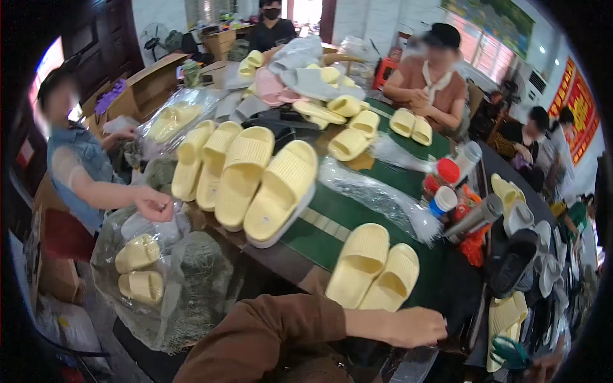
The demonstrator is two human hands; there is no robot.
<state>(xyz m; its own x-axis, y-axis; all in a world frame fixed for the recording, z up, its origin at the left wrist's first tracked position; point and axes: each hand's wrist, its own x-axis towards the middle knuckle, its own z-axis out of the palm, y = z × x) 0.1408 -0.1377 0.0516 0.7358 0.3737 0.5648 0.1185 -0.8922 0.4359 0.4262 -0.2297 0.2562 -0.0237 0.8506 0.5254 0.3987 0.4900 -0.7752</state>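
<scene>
My left forearm in a brown sleeve crosses the lower middle. My left hand [418, 327] is at the near table edge, fingers curled in; what they hold, if anything, is hidden. Just behind the wrist, a pair of pale yellow slides [359, 263] lies side by side on the green mat [319, 239]. At the lower right rim a dim, skin-toned shape [550, 365], perhaps my right hand, shows beside a teal item [509, 352] and yellow slides [507, 318]. Its fingers cannot be made out. More yellow slides [246, 175] stand in a row to the left.
Clear plastic bags [377, 191] lie across the mat near red-capped and blue-capped jars [442, 203]. Slippers pile up at the back and right. A sack [198, 287] holds bagged slides. Co-workers sit left [80, 159] and across the table [428, 83].
</scene>
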